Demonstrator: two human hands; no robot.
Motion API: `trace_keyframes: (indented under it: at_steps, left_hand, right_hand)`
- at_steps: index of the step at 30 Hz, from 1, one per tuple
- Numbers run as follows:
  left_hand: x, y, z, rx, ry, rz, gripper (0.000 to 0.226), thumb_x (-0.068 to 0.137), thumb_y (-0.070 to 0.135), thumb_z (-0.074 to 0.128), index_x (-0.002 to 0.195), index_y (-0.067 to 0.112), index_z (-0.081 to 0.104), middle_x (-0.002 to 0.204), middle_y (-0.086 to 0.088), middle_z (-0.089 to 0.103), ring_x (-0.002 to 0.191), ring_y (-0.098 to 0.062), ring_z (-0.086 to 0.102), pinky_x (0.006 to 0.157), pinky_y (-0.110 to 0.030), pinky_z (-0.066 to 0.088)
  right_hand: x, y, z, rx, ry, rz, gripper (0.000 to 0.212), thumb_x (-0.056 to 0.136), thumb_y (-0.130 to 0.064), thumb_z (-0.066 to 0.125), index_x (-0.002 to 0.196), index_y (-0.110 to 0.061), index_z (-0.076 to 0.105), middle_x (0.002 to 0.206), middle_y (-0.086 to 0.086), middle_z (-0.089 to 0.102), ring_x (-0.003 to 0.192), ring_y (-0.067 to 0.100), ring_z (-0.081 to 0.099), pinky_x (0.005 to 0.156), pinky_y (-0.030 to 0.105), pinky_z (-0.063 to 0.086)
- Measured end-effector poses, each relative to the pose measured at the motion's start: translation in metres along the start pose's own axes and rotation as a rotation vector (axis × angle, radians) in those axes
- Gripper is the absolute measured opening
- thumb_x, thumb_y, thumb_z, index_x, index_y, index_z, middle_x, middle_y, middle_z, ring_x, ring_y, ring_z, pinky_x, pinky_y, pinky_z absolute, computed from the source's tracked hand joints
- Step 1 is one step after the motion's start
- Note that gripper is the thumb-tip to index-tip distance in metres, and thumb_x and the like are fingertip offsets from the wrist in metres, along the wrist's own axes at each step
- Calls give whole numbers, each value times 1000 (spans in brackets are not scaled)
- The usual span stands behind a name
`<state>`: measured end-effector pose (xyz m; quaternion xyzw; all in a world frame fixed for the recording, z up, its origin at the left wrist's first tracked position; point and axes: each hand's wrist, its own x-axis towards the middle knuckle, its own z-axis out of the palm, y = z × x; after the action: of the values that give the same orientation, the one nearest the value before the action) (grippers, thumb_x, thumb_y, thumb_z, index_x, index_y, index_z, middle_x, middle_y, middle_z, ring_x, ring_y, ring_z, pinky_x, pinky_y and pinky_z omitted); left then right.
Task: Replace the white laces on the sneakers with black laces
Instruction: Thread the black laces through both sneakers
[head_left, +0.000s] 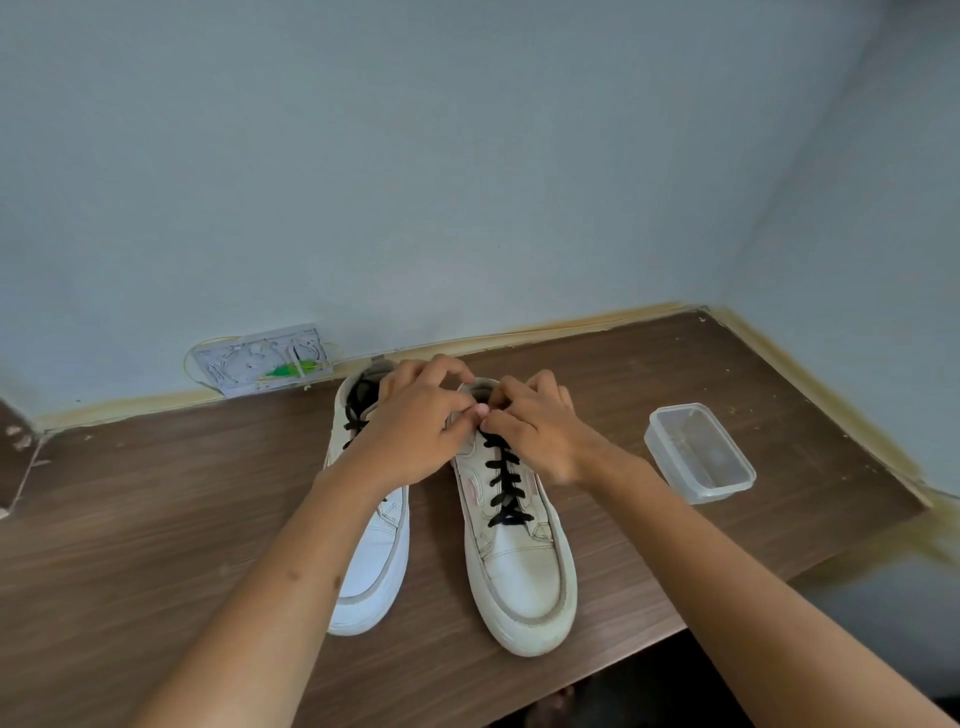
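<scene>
Two white sneakers stand side by side on the wooden table, toes toward me. The right sneaker (524, 566) carries a black lace (505, 480) crossed up its eyelets. The left sneaker (375, 561) also shows a black lace (356, 402) near its collar, partly hidden by my arm. My left hand (415, 426) and my right hand (535, 428) meet over the top of the right sneaker's tongue, fingers curled and pinching at the upper end of the lace. The lace ends themselves are hidden under my fingers.
A clear plastic container (698, 452) sits to the right of the shoes. A white plastic wall box (262, 358) with wires leans at the back left by the wall. The table's front edge (623, 654) runs diagonally at lower right.
</scene>
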<state>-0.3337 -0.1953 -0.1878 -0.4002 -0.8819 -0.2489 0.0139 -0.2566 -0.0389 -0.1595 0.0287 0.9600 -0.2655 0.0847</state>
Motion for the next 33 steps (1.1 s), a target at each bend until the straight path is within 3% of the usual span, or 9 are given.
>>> trace_keyframes:
  at_steps: [3,6,9,15,19,23,27,30,33]
  left_hand:
    - [1,-6,-6,-190,28,49,27,91,55,51,107,41,68,119,26,47,120,-14,37,107,-38,26]
    - [-2,-12,-10,-334,39,69,28,72,68,64,95,54,68,110,26,55,114,-11,44,104,-38,30]
    - [3,-7,-12,-236,49,84,5,76,50,71,80,52,68,96,23,61,106,-8,47,102,-44,30]
    - [20,-3,-27,-58,-147,159,9,82,47,68,76,48,62,90,20,64,103,0,43,106,-30,11]
    - [28,2,-18,-1,-107,193,14,90,34,65,81,44,58,83,26,57,101,0,41,110,-34,12]
    - [37,2,-10,-131,-174,116,13,83,29,73,83,40,66,74,28,67,96,15,49,113,-36,11]
    - [45,7,-22,-15,-197,166,22,82,34,73,101,42,65,103,22,63,109,-1,45,111,-34,10]
    - [45,1,-36,66,-117,226,28,94,21,60,113,41,66,124,15,56,117,-12,46,110,-36,20]
    - [45,-16,-56,296,-157,335,52,89,11,65,127,45,58,145,12,44,135,-17,32,115,-37,12]
  right_hand:
    - [-3,15,0,138,101,-131,44,94,-56,36,92,-24,65,106,-11,52,112,14,37,100,33,29]
    - [-15,29,-4,325,314,-218,20,90,-45,63,96,-26,68,104,-10,59,105,10,53,90,24,41]
    - [-24,34,2,419,370,-226,6,90,-30,68,92,-24,68,98,-8,63,92,10,61,81,24,48]
    - [-35,35,13,425,425,-203,8,93,-26,65,92,-18,69,95,-6,65,91,11,61,77,11,42]
    - [-35,38,17,482,453,-150,6,94,-23,64,92,-18,68,94,-6,65,90,11,61,77,17,46]
    - [-36,38,29,491,425,-132,4,95,-19,64,95,-18,67,94,-9,66,89,6,63,77,12,45]
    - [-43,39,35,523,447,-116,8,94,-15,63,100,-19,68,97,-9,68,91,6,65,79,19,51]
    - [-50,37,35,479,470,-133,12,95,-14,62,105,-17,67,101,-9,67,96,7,64,84,25,53]
    - [-58,32,35,418,474,-152,15,95,-14,62,108,-20,66,105,-11,65,102,4,62,88,24,52]
